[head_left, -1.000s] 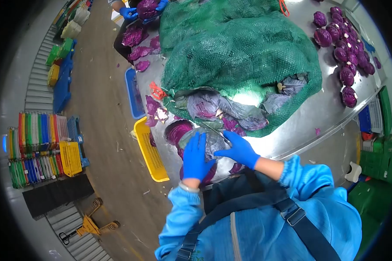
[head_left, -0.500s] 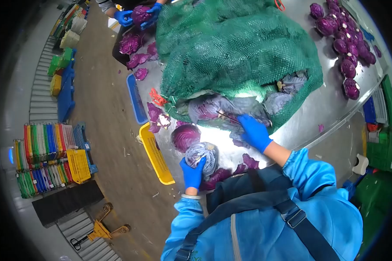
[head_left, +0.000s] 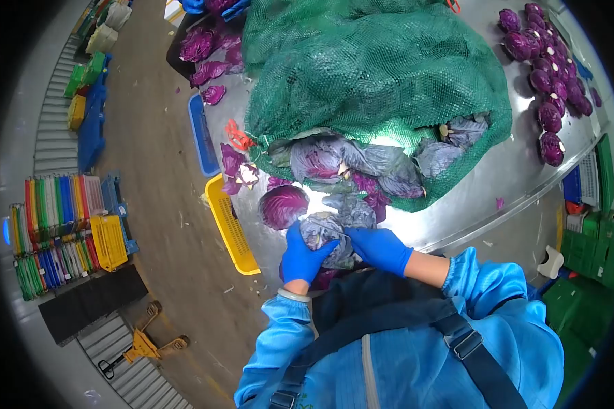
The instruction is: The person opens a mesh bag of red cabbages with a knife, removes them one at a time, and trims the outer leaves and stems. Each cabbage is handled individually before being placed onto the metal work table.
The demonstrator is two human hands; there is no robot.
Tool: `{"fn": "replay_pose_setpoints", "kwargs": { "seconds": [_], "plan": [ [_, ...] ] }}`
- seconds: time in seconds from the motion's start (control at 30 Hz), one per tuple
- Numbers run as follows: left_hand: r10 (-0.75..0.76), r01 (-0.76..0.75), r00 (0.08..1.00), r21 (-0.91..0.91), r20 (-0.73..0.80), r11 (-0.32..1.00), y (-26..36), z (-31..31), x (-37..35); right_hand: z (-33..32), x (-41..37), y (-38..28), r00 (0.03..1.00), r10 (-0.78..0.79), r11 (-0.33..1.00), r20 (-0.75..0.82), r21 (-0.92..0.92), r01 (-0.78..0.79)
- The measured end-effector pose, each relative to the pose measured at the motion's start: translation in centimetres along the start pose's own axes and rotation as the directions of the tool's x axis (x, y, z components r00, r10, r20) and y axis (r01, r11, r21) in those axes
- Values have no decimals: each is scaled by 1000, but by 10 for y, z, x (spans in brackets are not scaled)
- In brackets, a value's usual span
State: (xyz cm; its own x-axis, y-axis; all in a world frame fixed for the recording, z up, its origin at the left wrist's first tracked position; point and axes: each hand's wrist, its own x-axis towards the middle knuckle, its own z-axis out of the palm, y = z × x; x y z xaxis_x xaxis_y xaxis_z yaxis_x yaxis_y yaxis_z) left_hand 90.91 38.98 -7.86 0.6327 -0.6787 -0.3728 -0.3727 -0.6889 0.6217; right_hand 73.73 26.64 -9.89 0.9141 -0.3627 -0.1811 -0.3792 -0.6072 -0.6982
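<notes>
My left hand (head_left: 305, 255), in a blue glove, is wrapped around the left side of a red cabbage (head_left: 320, 232) with greyish outer leaves, low over the table's near edge. On the cabbage's right side rests my gloved right hand (head_left: 382, 251), its fingers closed; what they grip is hidden. A loose greyish leaf (head_left: 351, 210) lies just beyond the cabbage. Beside it sits a cupped purple leaf (head_left: 284, 207). Further off, a green mesh sack (head_left: 375, 88) lies open towards me, with more red cabbages (head_left: 317, 160) in its mouth.
Trimmed purple cabbages (head_left: 551, 117) are heaped at the metal table's (head_left: 467, 201) right. A yellow basket (head_left: 230, 228) and a blue basket (head_left: 203, 136) stand along the left edge. Another person's blue-gloved hands (head_left: 235, 9) hold a cabbage at the top. Coloured crates (head_left: 61, 204) stand far left.
My right hand has come back from the sack's mouth, where it held a thin object, to the cabbage in my left hand. A greyish leaf now lies beyond that cabbage. The view has shifted slightly.
</notes>
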Motion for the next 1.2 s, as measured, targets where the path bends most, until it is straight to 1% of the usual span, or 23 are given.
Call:
{"fn": "replay_pose_setpoints", "kwargs": {
  "seconds": [0.03, 0.1, 0.2, 0.23, 0.33, 0.43, 0.53, 0.6, 0.67, 0.7, 0.73, 0.77, 0.8, 0.83, 0.87, 0.9, 0.93, 0.97, 1.0, 1.07, 1.1, 1.13, 1.2],
  "plan": [
    [-26, 26, 1000, -9, 12, 1000, 2, 3, 1, 0, 3, 0, 999, -37, 997, -21, -67, 36],
    [-56, 57, 998, -47, 19, 997, 9, 3, 1, -1, 9, 0, 1000, -30, 988, 5, -149, 31],
    [5, -4, 998, 18, -62, 1000, 3, 13, 2, -7, 13, -2, 999, 17, 971, 48, -238, -5],
    [-15, 17, 999, 38, -52, 999, 6, 13, 2, -9, 14, -2, 997, 35, 964, 63, -265, -17],
    [-57, 61, 997, 87, -46, 994, 13, 15, 1, -4, 23, 4, 989, 87, 970, 118, -234, -58],
    [-74, 83, 995, 144, -71, 986, 13, 19, 3, 5, 32, 9, 987, 86, 967, 136, -251, -50],
    [-106, 120, 992, 241, -70, 963, 27, 20, 5, 7, 36, 11, 988, 140, 959, 67, -256, -119],
    [-114, 130, 991, 282, -73, 950, 32, 25, 8, 21, 36, 27, 984, 167, 959, 58, -241, -148],
    [62, 4, 990, 478, -123, 878, 29, 45, -3, 36, 25, 31, 981, 193, 961, 36, -208, -181],
    [82, -17, 990, 485, -113, 874, 31, 43, -5, 39, 19, 32, 979, 204, 962, 5, -188, -199],
    [38, 5, 996, 467, -84, 884, 38, 35, -7, 39, 17, 38, 978, 208, 963, -20, -170, -209],
    [40, -7, 996, 384, -78, 923, 28, 32, -8, 44, 5, 43, 982, 179, 966, -57, -181, -186],
    [43, -20, 996, 297, -72, 955, 12, 29, -5, 45, -7, 51, 991, 131, 974, -3, -187, -130],
    [41, -30, 995, 115, -95, 993, -1, 23, -2, 45, -19, 62, 992, 120, 975, -42, -181, -126],
    [30, -39, 993, -72, -114, 997, -19, 18, 0, 48, -27, 69, 991, 110, 977, -75, -175, -121],
    [44, -76, 990, -244, -133, 967, -58, 25, 8, 34, -29, 65, 980, 198, 974, 20, -119, -194],
    [94, -134, 989, -425, -113, 895, -71, 22, 5, 18, -31, 58, 953, 280, 959, 117, -69, -274],
    [136, -163, 986, -405, -93, 900, -73, 18, -2, 28, -30, 65, 957, 273, 962, 100, -41, -270],
    [177, -191, 981, -386, -74, 902, -74, 14, -11, 27, -28, 64, 976, 210, 976, 54, 47, -212],
    [84, -61, 996, -556, 16, 829, -82, 17, -28, 21, -22, 44, 995, 94, 973, -44, 218, -82],
    [37, 12, 997, -630, 65, 776, -84, 20, -36, 14, -18, 26, 991, 95, 964, -97, 258, -67],
    [-62, 48, 998, -679, 5, 732, -71, 22, -40, 17, -12, 17, 990, 45, 960, -131, 281, -6],
    [-263, 92, 960, -773, -100, 627, -38, 36, -37, 20, 1, 4, 977, -54, 940, -206, 320, 119]
  ]
}}
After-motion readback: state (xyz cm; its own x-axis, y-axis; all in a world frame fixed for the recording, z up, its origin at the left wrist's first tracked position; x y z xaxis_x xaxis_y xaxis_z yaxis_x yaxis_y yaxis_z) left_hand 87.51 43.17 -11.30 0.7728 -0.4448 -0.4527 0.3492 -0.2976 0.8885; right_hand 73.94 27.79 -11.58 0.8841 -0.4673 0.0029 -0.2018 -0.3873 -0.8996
